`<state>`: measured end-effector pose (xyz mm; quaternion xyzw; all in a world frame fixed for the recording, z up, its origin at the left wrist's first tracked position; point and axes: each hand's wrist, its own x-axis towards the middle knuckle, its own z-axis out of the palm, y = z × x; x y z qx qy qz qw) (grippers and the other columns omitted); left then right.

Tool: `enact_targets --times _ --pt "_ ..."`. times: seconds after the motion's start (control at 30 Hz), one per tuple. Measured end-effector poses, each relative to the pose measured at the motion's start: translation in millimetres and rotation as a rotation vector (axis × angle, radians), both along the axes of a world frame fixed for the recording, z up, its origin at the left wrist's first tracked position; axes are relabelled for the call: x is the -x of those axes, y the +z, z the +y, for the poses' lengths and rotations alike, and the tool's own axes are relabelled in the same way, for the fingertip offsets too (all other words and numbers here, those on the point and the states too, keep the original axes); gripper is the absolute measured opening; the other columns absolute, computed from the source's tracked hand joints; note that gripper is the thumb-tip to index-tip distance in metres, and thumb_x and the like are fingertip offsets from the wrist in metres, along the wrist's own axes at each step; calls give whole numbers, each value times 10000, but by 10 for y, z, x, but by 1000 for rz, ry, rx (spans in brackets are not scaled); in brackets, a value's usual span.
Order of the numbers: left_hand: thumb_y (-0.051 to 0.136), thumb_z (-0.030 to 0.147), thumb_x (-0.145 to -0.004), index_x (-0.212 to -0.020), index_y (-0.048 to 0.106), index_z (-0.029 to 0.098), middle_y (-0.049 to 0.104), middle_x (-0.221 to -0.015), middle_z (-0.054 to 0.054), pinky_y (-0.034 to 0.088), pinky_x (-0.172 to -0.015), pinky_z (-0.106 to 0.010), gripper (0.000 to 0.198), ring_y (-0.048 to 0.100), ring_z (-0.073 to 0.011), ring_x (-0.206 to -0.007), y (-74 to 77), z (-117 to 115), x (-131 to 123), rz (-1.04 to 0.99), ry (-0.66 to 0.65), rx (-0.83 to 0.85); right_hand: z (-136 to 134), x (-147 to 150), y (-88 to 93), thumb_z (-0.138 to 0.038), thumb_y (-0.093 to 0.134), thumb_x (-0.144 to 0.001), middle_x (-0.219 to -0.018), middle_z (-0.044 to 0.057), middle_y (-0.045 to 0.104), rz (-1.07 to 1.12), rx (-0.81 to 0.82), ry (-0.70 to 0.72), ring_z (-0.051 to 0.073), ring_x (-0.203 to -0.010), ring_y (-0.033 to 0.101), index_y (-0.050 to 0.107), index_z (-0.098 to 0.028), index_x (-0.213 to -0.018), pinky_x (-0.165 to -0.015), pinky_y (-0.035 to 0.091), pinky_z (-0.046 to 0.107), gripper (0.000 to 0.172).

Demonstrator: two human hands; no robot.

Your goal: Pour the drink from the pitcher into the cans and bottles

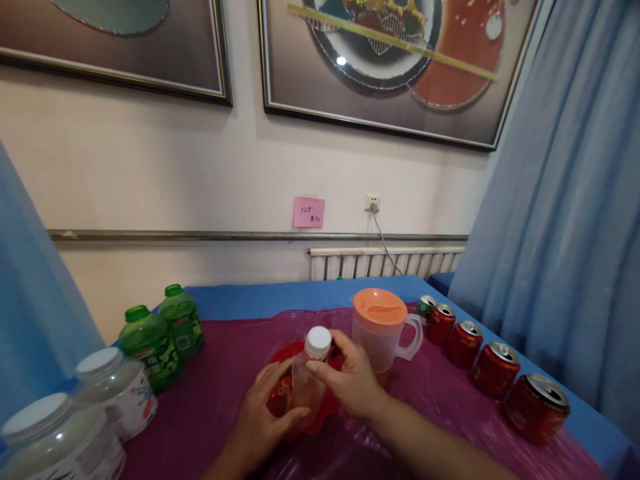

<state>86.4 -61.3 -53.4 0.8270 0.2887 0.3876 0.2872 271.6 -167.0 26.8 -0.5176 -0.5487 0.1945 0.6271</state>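
My left hand (263, 417) wraps round the body of a small clear bottle (304, 387) that stands over a red tray (327, 407). My right hand (353, 380) has its fingers closed on the bottle's white cap (319, 341). Just behind my right hand stands a clear plastic pitcher (383, 337) with an orange lid and a handle on its right.
Two green bottles (160, 337) and two clear white-capped jars (80, 413) line the left of the purple-covered table (210, 400). Several red cans (495, 370) run along the right edge. Blue curtains hang on both sides; a radiator is behind.
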Motion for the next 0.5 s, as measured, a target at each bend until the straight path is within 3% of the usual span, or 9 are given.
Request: enact_targets --times 0.23,0.33,0.5 --pt "606 541 -871 -1347 584 227 717 -1269 -126 554 -997 -472 570 702 -294 -1123 172 -53 19 -116 -52 155 -164 -156 134 -429 786 -760 -880 18 700 267 -82 -5 187 -780 633 671 -207 -964 -739 528 311 323" --pt "624 530 -864 -1285 624 221 755 -1181 -113 590 -937 -441 523 739 -277 -1025 200 -57 -5 -101 -11 144 -427 -357 254 -463 812 -733 -881 34 711 306 -97 -54 206 -774 645 683 -211 -997 -701 542 319 387" --pt "665 537 -827 -1200 679 234 797 -1054 -70 621 -855 -369 482 765 -247 -895 114 19 -56 -121 40 112 -1013 -917 361 -499 827 -722 -988 83 739 221 -54 -292 236 -828 670 712 -202 -1033 -713 553 329 446"
